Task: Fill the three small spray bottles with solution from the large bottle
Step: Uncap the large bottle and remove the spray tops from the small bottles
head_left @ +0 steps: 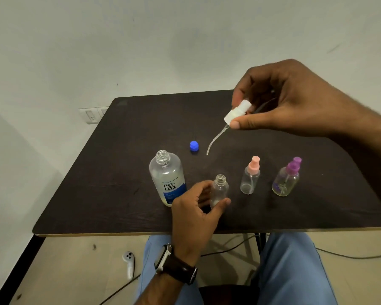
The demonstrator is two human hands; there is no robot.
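The large clear bottle [167, 177] with a blue label stands uncapped on the dark table [110, 194]. Its blue cap [194, 146] lies behind it. My left hand [196, 210] holds an open, clear small bottle [219, 190] upright near the table's front. My right hand [295, 100] pinches that bottle's white spray top [237, 114] in the air, its thin tube [215, 140] hanging down to the left. To the right stand a small bottle with a pink spray top [251, 177] and one with a purple spray top [287, 178].
The table's front edge [141, 234] runs just above my knees in blue trousers [295, 271]. A white controller [129, 264] and cables lie on the floor. A wall socket [92, 115] sits behind the table's left corner.
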